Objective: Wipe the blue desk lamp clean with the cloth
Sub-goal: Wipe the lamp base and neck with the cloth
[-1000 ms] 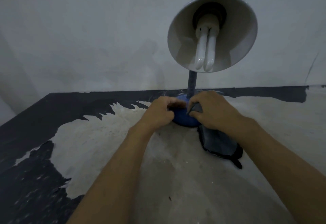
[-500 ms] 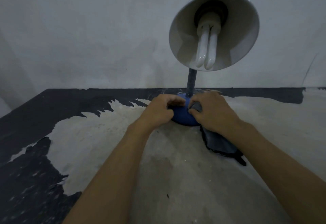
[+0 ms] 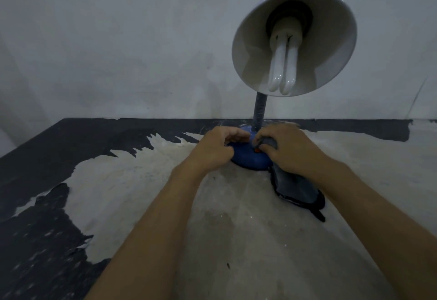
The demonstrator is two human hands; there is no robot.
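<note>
The blue desk lamp stands near the wall, its round blue base (image 3: 248, 159) on the table, a dark flexible neck (image 3: 259, 113) rising to a shade (image 3: 294, 39) with a white inside and a white bulb. My left hand (image 3: 214, 148) grips the left side of the base with curled fingers. My right hand (image 3: 289, 149) holds a dark grey cloth (image 3: 295, 188) bunched against the right top of the base, beside a small orange switch. The cloth's loose end trails on the table under my right wrist.
The table (image 3: 165, 205) has a worn pale surface with peeling black patches at the left and along the back. A pale wall (image 3: 118, 51) rises right behind the lamp.
My right hand with the cloth has shifted slightly on the base, uncovering the orange switch. The left hand keeps its hold on the base. The view has tilted a little.
</note>
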